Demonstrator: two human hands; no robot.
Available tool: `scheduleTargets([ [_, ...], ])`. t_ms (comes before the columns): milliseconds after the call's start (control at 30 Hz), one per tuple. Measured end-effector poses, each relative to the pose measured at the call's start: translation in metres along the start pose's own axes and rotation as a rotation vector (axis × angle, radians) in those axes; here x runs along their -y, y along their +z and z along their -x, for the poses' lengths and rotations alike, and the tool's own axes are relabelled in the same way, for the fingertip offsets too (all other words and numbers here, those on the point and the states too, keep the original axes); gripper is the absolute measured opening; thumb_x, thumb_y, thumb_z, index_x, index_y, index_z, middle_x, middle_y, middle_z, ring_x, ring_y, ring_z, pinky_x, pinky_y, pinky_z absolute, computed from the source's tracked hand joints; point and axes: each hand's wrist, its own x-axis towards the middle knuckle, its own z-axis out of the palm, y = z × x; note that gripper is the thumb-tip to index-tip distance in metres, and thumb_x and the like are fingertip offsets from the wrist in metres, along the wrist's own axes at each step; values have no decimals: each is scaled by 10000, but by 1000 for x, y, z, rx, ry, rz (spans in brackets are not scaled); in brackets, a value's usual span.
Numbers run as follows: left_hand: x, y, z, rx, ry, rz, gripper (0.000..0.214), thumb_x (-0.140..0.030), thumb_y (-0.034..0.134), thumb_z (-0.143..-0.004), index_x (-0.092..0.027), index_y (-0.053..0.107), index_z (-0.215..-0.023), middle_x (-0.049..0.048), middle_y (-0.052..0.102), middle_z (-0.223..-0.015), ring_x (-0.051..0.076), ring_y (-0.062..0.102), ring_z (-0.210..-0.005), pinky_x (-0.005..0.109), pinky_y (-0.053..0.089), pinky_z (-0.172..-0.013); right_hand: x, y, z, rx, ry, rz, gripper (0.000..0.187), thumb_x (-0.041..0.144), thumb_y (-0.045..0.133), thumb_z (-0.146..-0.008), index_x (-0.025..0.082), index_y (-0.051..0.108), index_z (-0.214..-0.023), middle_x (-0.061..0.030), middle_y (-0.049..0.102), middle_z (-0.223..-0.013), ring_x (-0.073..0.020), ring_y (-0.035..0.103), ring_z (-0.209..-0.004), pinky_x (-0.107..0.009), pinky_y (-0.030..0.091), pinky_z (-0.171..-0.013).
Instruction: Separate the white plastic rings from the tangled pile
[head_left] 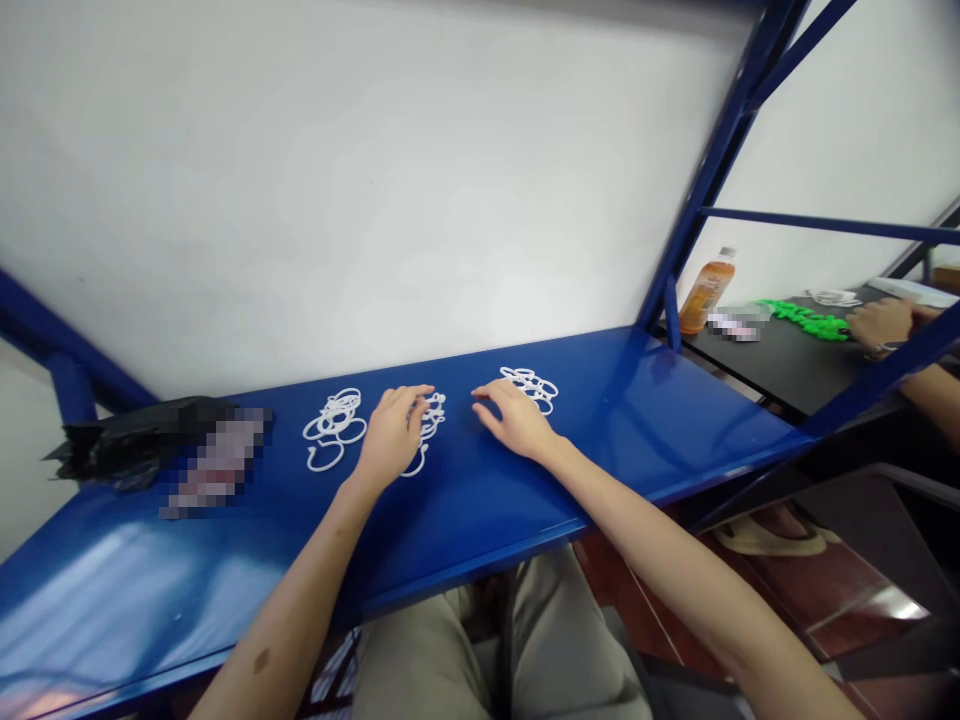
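Observation:
Three loose piles of white plastic C-shaped rings, like shower curtain rings, lie on the blue metal table [465, 510]. My left hand [391, 432] is over the near side of the middle ring pile [433, 414] and partly hides it. Its fingers curve to the right, with the thumb apart and no ring visibly gripped. To its left lies another ring pile [337, 418]. My right hand [517, 418] hovers beside the right ring pile [529, 382], covering its near edge. The thumb and fingers of that hand are spread, with nothing between them.
A black plastic bag [142, 440] and a blurred packet [217, 465] lie at the table's left. Blue frame posts [705, 190] rise at the right. Beyond them, a co-worker's hand [881, 325] is by green strung pieces [810, 320] on a black table, near an orange drink bottle [706, 292].

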Motion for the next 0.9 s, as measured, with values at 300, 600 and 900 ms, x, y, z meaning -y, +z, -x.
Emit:
scheduleTargets([
  [300, -16, 19, 6, 134, -26, 305, 257, -315, 494, -965, -214, 633, -1156, 61, 696, -1073, 193, 660, -955, 332, 517, -868, 12, 16, 3, 47, 153, -234, 150, 294, 551, -990, 190, 656, -966, -32, 692, -875, -161, 623, -767, -294, 492, -756],
  [600, -8, 28, 14, 258, 80, -90, 358, -340, 637, -889, -220, 594, -1223, 90, 648, -1142, 278, 565, -1068, 438, 431, -935, 9, 12, 6, 38, 117, -252, 152, 289, 570, -990, 194, 688, -996, -41, 710, -905, -172, 648, -816, -304, 498, -796],
  [900, -9, 27, 14, 257, 19, -146, 407, -357, 595, -900, -220, 558, -1282, 93, 627, -1229, 309, 556, -1163, 466, 411, -960, 5, 17, 9, 80, -60, -30, 185, 278, 544, -1007, 179, 698, -1034, -73, 656, -914, -204, 597, -869, -333, 496, -809],
])
